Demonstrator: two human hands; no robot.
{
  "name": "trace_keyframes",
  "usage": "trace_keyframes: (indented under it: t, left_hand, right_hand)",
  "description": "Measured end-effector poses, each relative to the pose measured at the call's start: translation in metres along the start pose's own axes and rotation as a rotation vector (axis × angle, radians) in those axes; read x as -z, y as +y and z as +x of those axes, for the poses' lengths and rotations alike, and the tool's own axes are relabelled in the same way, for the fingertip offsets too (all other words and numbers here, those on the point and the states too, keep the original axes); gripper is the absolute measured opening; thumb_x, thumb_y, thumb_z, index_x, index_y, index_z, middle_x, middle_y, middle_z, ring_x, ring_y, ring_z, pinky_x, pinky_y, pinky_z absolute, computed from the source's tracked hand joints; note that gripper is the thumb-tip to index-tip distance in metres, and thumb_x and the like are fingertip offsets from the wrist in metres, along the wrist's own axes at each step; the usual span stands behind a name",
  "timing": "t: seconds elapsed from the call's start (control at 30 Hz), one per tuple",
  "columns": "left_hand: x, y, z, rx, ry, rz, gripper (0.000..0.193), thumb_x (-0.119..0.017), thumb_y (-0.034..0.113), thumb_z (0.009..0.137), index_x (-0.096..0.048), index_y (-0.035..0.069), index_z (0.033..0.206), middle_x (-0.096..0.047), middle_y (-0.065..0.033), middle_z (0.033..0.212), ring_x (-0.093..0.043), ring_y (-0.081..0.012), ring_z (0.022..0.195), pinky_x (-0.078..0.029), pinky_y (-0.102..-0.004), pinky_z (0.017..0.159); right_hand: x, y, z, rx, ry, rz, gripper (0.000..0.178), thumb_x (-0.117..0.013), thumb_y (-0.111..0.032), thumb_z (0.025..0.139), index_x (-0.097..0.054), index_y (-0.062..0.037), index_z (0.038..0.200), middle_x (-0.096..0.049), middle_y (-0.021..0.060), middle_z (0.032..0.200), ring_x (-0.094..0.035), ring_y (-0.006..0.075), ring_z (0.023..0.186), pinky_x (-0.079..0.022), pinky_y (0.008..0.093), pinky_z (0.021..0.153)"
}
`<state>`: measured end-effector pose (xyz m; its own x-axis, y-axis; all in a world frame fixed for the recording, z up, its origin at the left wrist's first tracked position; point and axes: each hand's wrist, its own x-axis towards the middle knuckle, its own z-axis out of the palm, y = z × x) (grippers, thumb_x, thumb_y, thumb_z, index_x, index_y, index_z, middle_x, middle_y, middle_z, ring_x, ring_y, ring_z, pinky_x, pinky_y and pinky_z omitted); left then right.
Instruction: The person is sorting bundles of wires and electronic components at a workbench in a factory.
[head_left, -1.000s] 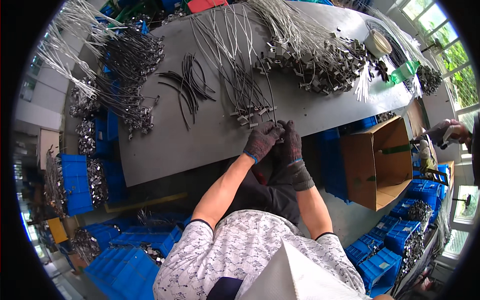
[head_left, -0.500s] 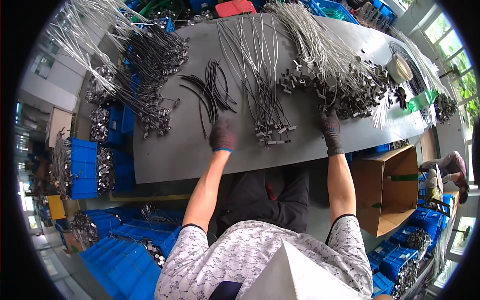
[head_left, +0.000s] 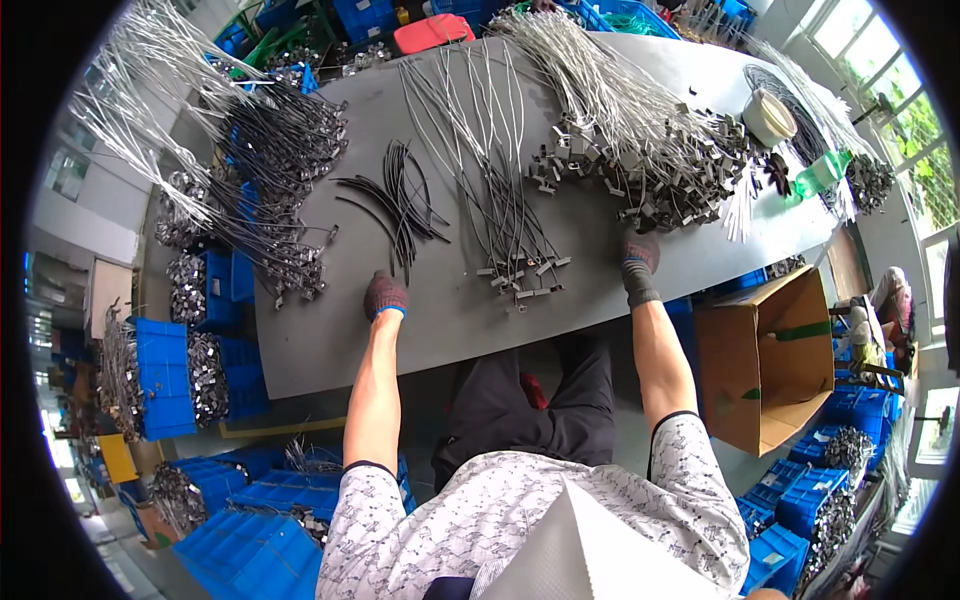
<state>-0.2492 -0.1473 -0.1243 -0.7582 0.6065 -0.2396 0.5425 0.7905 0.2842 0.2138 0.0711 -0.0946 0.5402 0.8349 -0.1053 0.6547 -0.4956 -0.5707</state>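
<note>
My left hand (head_left: 386,296), in a dark knit glove with a blue cuff, rests over the near left part of the grey table (head_left: 320,345). Its fingers are curled in, and whatever they may hold is hidden. Just beyond it lies a loose bunch of short black tubes (head_left: 402,205). My right hand (head_left: 640,256), gloved too, is closed at the near edge of a big pile of white cables with metal clip ends (head_left: 680,165); its fingertips are hidden. Between my hands a smaller spread of cables (head_left: 500,200) points its clip ends (head_left: 522,275) toward me.
More black-and-white cables (head_left: 270,170) hang over the table's left end. To the right are a round tub (head_left: 768,118), a green bottle (head_left: 822,175) and white strips (head_left: 739,210). An open cardboard box (head_left: 730,370) stands below right. Blue crates (head_left: 255,545) stand around; a red stool (head_left: 433,34) is behind.
The whole view has shifted, so the table's things appear farther left. My left hand has moved left and nearer to me, away from the cable spread. My right hand has drawn slightly back from the pile.
</note>
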Motion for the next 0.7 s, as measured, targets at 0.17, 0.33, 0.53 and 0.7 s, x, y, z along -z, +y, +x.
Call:
trace_keyframes:
  t: [0.17,0.33,0.53,0.7]
  left_hand:
    - [-0.033,0.064,-0.008,-0.188,-0.012,-0.033,0.032,-0.059,0.031,0.089,-0.063,0.004,0.106,-0.070,-0.0252,0.105,-0.068,-0.0451,0.098,-0.055,-0.0542,0.081]
    - [-0.022,-0.003,-0.041,0.096,0.073,-0.537,0.022,-0.061,0.025,0.091,-0.062,0.003,0.095,-0.067,-0.0146,0.075,-0.068,-0.0302,0.068,-0.055,-0.0442,0.060]
    - [-0.008,-0.009,-0.079,0.246,-0.327,-1.210,0.016,-0.065,0.022,0.089,-0.067,0.007,0.088,-0.064,-0.0054,0.069,-0.063,-0.0152,0.053,-0.050,-0.0320,0.047]
    - [-0.023,-0.016,-0.091,0.265,-0.740,-1.530,0.016,-0.068,0.023,0.093,-0.067,0.009,0.103,-0.064,-0.0001,0.081,-0.052,-0.0093,0.056,-0.041,-0.0256,0.049]
  right_hand:
    - [-0.033,0.131,0.145,0.224,0.246,-0.201,0.042,-0.061,-0.042,0.089,-0.070,-0.0014,0.098,-0.071,0.0251,0.104,-0.068,0.0418,0.103,-0.055,0.0489,0.086]
    - [-0.017,0.059,0.049,0.384,0.050,-0.143,0.041,-0.058,-0.040,0.092,-0.070,-0.0010,0.095,-0.071,0.0263,0.102,-0.068,0.0406,0.103,-0.055,0.0497,0.084]
    - [0.092,0.074,-0.045,0.149,-0.769,0.405,0.052,-0.051,-0.048,0.098,-0.064,-0.0004,0.114,-0.070,0.0142,0.091,-0.069,0.0170,0.080,-0.053,0.0297,0.069]
    - [0.129,0.190,-0.142,0.557,-0.250,0.399,0.029,-0.053,-0.009,0.094,-0.063,-0.0015,0.120,-0.070,0.0162,0.102,-0.066,0.0319,0.100,-0.052,0.0373,0.090]
